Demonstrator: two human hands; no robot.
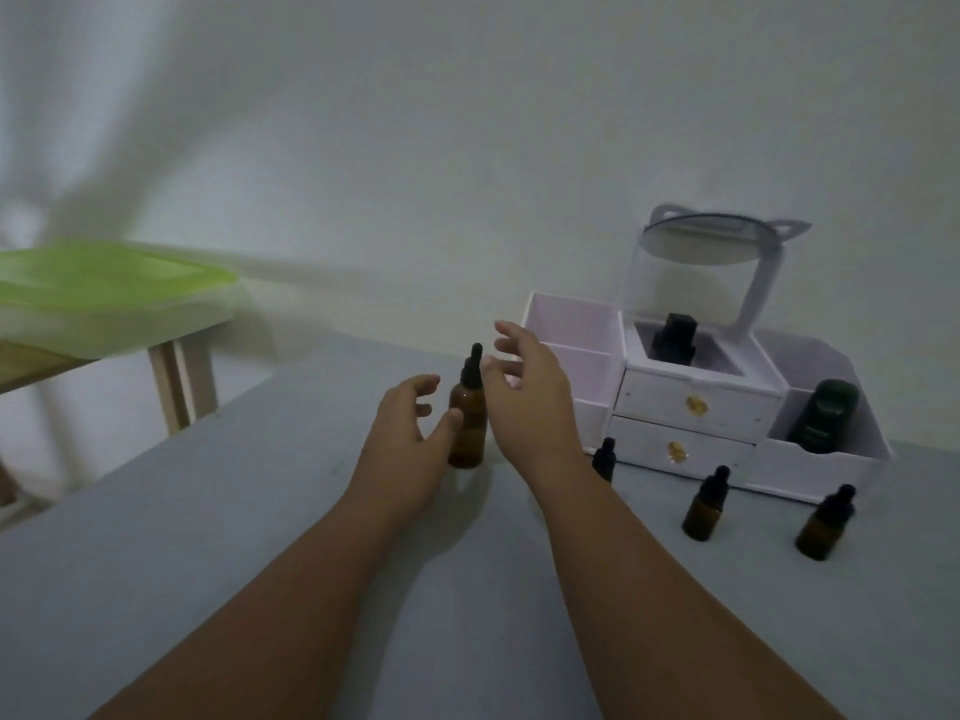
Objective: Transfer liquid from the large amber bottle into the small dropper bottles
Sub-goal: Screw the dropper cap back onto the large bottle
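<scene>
The large amber bottle (467, 424) with a black dropper cap stands upright on the grey table (208, 537), between my two hands. My left hand (405, 439) is just left of it, fingers spread, thumb touching or almost touching the glass. My right hand (524, 392) hovers to its right, fingers apart, holding nothing. Three small amber dropper bottles stand to the right: one (604, 458) partly hidden behind my right forearm, one (705, 504) in the middle, one (826, 523) farthest right.
A white organiser (696, 402) with two drawers stands at the back right, holding a dark bottle (674, 339) and a dark green jar (826, 417) under a round mirror. A wooden side table with a green cover (104, 283) sits at the left.
</scene>
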